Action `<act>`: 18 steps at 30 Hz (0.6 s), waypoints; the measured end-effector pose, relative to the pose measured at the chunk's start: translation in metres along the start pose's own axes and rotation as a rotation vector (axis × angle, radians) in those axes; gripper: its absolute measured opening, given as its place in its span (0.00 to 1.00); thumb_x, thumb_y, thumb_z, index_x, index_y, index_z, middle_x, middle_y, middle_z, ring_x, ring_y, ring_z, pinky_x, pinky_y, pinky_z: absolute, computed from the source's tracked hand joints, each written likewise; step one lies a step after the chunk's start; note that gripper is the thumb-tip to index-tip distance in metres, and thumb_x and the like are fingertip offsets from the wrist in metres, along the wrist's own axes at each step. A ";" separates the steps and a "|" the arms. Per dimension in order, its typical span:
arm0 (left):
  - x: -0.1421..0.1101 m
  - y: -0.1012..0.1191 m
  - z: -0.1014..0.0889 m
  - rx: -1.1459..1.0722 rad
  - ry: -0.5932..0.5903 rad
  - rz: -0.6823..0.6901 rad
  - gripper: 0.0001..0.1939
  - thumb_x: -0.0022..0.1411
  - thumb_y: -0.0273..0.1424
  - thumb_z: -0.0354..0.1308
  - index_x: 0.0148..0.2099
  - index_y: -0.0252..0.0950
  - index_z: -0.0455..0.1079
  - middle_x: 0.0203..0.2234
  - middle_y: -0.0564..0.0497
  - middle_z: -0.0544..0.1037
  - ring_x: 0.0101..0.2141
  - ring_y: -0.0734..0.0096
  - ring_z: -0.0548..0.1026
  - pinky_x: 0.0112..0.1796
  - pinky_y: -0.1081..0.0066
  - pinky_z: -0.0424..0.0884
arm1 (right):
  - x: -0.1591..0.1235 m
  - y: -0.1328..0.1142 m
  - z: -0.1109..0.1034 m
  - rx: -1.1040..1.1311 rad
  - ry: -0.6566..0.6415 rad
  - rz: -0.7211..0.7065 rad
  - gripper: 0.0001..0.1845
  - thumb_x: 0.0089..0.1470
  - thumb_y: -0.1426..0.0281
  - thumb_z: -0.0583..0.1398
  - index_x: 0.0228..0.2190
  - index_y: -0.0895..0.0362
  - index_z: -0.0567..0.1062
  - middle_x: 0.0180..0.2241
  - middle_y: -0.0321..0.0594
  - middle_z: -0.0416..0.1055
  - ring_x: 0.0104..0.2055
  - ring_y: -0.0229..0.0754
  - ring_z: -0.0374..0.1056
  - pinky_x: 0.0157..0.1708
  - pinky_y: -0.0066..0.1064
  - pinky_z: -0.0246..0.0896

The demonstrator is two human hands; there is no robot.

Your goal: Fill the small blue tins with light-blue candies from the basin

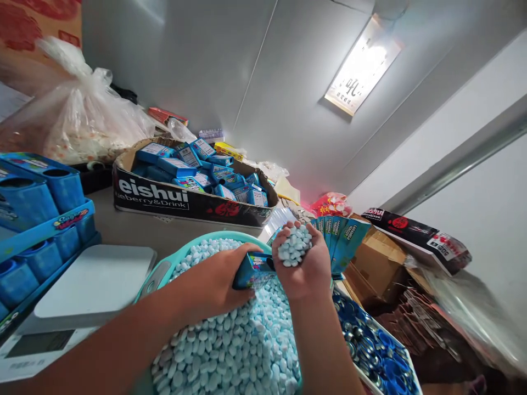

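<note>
My left hand (224,282) grips a small blue candy box (256,269), tilted with its dark opening facing right. Close beside that opening, my right hand (307,282) is cupped palm up around a heap of pale blue candies (295,246). Both hands are above a turquoise basin (164,271) filled with the same loose candies (230,351). Whether anything is inside the box is hidden from view.
Left of the basin lies a white digital scale (94,280), with a tray of blue boxes (45,236) beyond. A black carton of blue boxes (193,197) stands behind. At right are fanned blue cartons (341,241) and a bin of blue-and-silver pieces (370,343).
</note>
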State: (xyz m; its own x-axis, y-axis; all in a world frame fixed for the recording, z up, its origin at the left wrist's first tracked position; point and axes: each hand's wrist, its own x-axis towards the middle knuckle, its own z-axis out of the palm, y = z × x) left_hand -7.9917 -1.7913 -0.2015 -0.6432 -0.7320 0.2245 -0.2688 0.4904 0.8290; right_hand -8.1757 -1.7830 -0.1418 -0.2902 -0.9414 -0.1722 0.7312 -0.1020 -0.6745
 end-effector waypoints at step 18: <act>-0.010 -0.016 -0.001 0.425 0.144 0.036 0.46 0.61 0.50 0.66 0.75 0.58 0.48 0.59 0.50 0.78 0.52 0.49 0.81 0.46 0.56 0.81 | 0.009 0.016 -0.011 -0.148 -0.009 -0.120 0.12 0.54 0.60 0.62 0.26 0.54 0.72 0.20 0.33 0.74 0.23 0.37 0.72 0.27 0.28 0.72</act>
State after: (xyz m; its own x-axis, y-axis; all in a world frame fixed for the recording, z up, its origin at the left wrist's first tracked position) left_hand -7.9805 -1.7926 -0.2168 -0.5595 -0.7545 0.3431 -0.5381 0.6455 0.5420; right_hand -8.1731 -1.7899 -0.1619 -0.3640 -0.9282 -0.0778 0.5923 -0.1661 -0.7884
